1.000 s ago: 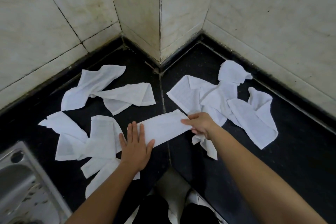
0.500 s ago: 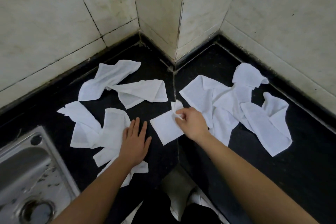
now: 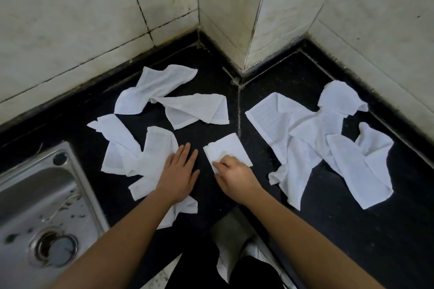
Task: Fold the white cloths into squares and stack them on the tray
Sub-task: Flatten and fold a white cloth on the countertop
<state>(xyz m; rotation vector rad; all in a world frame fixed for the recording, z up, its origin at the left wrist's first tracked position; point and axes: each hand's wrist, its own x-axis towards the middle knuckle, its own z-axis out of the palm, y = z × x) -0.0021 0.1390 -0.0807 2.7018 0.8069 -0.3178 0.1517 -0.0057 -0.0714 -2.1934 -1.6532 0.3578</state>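
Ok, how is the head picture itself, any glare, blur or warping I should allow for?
Head view: the wide lens splays the tile lines on the wall; light is soft and dim, no hard shadows; the loose cloths read bluish white; the sink has a dull sheen, no glare; the left hand, right hand and folded cloth look sharp.

Black counter (image 3: 352, 230) | your right hand (image 3: 231, 172) grips the folded cloth (image 3: 231, 148) at its near edge | your left hand (image 3: 179, 171) lies flat beside it
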